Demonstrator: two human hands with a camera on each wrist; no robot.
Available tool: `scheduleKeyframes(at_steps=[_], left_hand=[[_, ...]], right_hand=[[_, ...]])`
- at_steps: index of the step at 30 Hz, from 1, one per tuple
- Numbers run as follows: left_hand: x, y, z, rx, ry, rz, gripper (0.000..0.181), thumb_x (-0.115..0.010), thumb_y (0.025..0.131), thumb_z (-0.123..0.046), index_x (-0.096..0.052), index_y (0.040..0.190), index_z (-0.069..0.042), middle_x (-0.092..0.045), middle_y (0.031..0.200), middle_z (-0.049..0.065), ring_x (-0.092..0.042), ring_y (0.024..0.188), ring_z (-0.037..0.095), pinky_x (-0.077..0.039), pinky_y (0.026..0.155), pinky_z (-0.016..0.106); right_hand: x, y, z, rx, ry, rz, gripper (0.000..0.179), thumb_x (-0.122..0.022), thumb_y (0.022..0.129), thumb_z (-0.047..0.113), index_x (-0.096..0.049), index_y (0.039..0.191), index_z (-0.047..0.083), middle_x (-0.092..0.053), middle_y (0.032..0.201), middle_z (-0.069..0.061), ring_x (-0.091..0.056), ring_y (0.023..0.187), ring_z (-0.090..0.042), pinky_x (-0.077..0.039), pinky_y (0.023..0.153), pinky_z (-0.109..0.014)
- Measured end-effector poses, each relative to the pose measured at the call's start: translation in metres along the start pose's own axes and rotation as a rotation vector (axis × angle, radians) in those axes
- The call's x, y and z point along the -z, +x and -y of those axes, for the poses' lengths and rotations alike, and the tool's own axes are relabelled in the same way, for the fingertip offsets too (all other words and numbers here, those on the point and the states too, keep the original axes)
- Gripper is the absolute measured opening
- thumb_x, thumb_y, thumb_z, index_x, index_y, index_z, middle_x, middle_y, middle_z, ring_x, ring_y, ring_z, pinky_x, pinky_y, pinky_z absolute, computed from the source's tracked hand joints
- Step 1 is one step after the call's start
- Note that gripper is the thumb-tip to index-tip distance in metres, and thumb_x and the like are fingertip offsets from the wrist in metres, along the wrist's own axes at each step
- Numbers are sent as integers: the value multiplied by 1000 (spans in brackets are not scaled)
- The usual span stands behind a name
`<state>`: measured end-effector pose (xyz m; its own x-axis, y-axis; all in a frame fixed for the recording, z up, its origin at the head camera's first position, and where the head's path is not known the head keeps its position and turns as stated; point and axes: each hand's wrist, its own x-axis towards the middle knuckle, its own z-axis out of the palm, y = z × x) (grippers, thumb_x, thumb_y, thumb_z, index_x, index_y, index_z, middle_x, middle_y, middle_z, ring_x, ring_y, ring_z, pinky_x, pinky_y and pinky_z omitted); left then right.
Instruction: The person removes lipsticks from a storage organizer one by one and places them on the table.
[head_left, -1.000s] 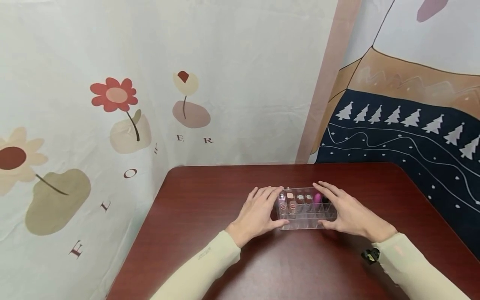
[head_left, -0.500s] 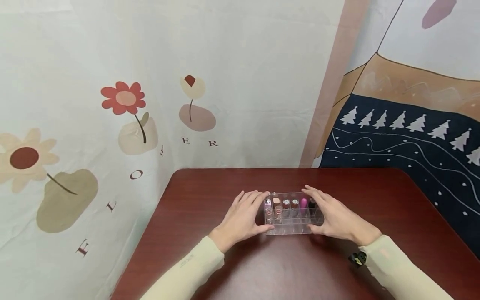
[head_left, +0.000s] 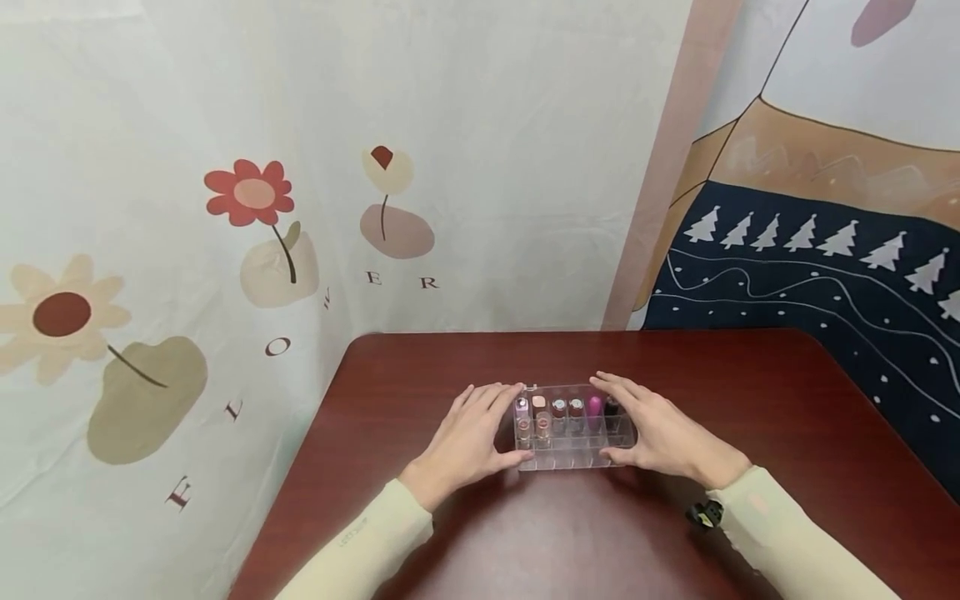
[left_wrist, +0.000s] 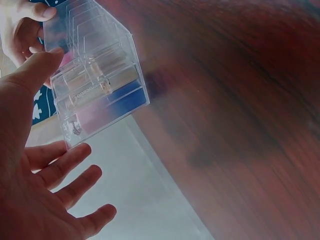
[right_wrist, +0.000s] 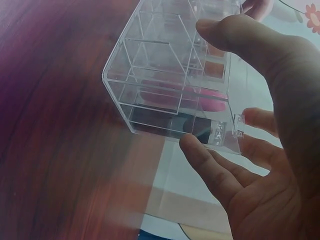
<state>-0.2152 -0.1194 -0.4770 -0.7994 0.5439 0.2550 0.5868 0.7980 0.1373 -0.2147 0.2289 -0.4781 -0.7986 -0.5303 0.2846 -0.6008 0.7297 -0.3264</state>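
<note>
A clear plastic lipstick organizer [head_left: 566, 459] with stepped rows of compartments is held between both hands in the head view. My left hand [head_left: 467, 433] grips its left end, thumb at the front edge and fingers at the back. At the right end, my right hand [head_left: 663, 432] grips it the same way. Several lipsticks stand in the back row, among them a magenta one [head_left: 594, 407] and a black one [head_left: 611, 409]. Two clear-capped tubes [head_left: 542, 429] occupy the row before it, on the left. A pink-and-blue tube [left_wrist: 115, 102] shows through the end wall in the left wrist view.
The dark red wooden table [head_left: 555, 542] extends around the organizer on all sides. Behind it hangs a pale cloth [head_left: 510, 167] printed with flowers and letters. A navy cloth with white trees [head_left: 787, 275] hangs at the right. A dark wrist device [head_left: 705, 515] sits at the right sleeve.
Both hands and the organizer between them have shifted left across the table and slightly nearer, mostly in the first half second. The head view has turned a little. The grip looks the same.
</note>
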Motion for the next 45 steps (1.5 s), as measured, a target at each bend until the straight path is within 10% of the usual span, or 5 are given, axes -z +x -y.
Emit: scheduleKeyframes(at_steps=[45], left_hand=[[7,-28,9,3,-92,-120,91,-94,96,-56,-61,168,-13,-64,164,8,-66,150,36,-54,127,63]], right_hand=[[-14,9,20,-9,8,-15,110,-111,78,38,-57,168,6,-65,163,-21,-74,139,-41,-65,113,-63]])
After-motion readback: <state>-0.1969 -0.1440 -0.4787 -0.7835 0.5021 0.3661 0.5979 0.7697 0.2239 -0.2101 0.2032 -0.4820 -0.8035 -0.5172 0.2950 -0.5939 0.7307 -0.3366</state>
